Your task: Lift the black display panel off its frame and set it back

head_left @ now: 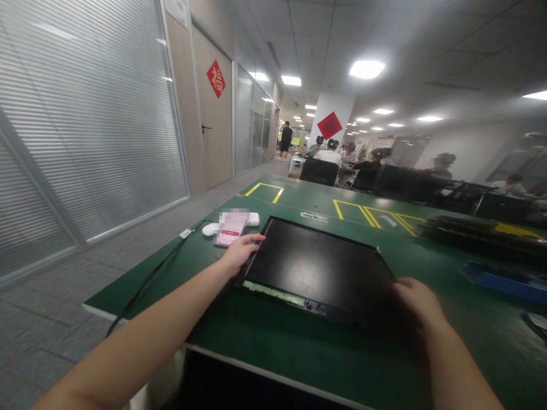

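A black flat display panel (316,262) lies between my hands over the green table, its dark screen facing up. A thin green circuit strip (273,293) runs along its near edge. My left hand (243,253) grips the panel's left edge, thumb and fingers closed on the frame. On the opposite side, my right hand (419,296) holds the right edge, its fingertips partly hidden beneath the panel. Just beyond my left hand is a phone (233,230) with a pinkish screen, partly blurred out.
The green table (162,296) carries yellow tape outlines (265,185). A white mouse-like object (209,229) and a black cable (149,276) are at the left. Dark stacked panels (478,233) and a blue tray (504,280) stand at the right. People sit beyond, near a black chair (318,172).
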A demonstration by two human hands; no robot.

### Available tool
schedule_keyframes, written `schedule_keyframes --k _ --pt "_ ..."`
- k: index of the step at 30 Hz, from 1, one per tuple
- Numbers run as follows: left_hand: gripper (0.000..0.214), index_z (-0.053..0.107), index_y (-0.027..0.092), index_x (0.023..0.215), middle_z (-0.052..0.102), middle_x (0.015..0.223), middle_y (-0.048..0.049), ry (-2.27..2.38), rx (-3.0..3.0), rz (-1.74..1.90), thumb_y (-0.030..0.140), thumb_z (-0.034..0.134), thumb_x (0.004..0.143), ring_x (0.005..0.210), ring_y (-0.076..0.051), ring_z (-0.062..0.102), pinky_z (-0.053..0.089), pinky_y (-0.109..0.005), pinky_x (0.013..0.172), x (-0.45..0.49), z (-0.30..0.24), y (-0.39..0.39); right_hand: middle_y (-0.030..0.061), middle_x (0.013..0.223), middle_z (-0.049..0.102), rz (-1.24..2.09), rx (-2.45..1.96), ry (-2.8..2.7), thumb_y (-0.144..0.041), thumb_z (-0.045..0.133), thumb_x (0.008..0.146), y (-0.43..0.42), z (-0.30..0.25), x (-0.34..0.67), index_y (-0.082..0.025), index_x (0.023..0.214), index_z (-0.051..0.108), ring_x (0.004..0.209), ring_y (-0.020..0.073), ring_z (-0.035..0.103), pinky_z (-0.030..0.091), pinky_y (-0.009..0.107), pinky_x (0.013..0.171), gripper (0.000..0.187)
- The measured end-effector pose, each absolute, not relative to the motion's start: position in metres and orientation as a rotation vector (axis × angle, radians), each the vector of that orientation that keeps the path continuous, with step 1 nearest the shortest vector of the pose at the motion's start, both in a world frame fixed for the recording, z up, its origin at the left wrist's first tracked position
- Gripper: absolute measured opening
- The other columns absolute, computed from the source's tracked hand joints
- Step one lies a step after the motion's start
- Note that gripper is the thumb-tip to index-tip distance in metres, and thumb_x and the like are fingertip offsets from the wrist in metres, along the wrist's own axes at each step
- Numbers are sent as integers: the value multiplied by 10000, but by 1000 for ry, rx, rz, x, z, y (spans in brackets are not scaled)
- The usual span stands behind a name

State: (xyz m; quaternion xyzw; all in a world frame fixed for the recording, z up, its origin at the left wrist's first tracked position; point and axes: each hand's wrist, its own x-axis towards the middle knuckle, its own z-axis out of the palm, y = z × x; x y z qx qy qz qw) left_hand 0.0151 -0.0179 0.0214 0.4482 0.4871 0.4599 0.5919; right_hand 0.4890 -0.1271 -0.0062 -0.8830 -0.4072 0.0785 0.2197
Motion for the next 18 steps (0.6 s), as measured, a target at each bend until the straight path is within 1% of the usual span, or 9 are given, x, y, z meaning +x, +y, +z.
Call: schedule_keyframes --k 2,3,4,6,9,11,13,15,18 --pt "397 706 194 1120 769 1051 -61 1128 977 1060 73 697 741 588 -138 695 585 -274 582 16 21 -17 129 957 755 227 -2431 -1122 -397 610 722 -127 -8 492 -215 923 759 879 304 703 548 403 747 309" --pt "423 693 192 1153 773 998 -58 1125 953 1063 71 699 749 574 -137 689 585 -276 581 17 21 -17 124 934 754 236 -2426 -1117 -403 620 713 -127 -9 493 -222 932 761 867 300 704 549 397 734 317" --pt "435 684 188 1172 772 1002 -64 1116 936 1074 66 701 755 598 -141 699 590 -276 595 17 21 -16 120 919 753 243 -2421 -1112 -410 627 707 -127 -10 494 -227 941 762 856 297 704 549 393 723 326" --pt "436 684 181 1173 746 1155 -95 1081 918 1111 58 719 756 759 -164 739 608 -280 679 17 20 -15 121 919 752 247 -2416 -1102 -420 633 705 -127 -11 494 -228 951 762 849 296 704 549 391 717 338" --pt "491 692 188 1180 613 1416 -115 1015 932 1131 56 784 717 1078 -227 709 605 -322 869 17 18 -15 129 957 751 225 -2421 -1110 -412 627 709 -127 -12 494 -221 943 762 880 304 703 549 402 738 331" --pt "616 663 202 1259 582 1452 -122 991 931 1100 54 821 682 1132 -257 692 599 -359 916 16 19 -16 132 989 751 204 -2432 -1118 -406 619 715 -127 -11 493 -219 937 760 912 313 700 548 414 762 322" --pt "770 586 214 1377 620 1402 -140 976 899 1048 57 836 667 1045 -266 728 620 -385 871 15 20 -17 132 1023 751 198 -2440 -1122 -406 612 723 -127 -10 493 -217 941 755 935 319 698 546 421 779 322" --pt "871 503 219 1460 668 1328 -150 967 856 1007 54 832 670 915 -252 759 641 -384 788 15 22 -19 129 1042 750 211 -2440 -1129 -408 609 728 -127 -9 492 -214 952 750 945 320 696 545 420 781 328" --pt "871 484 211 1478 712 1249 -143 960 822 986 29 799 687 788 -221 765 642 -345 703 14 25 -20 129 1048 749 239 -2443 -1123 -405 607 730 -127 -8 491 -206 972 746 939 318 696 544 410 763 343"
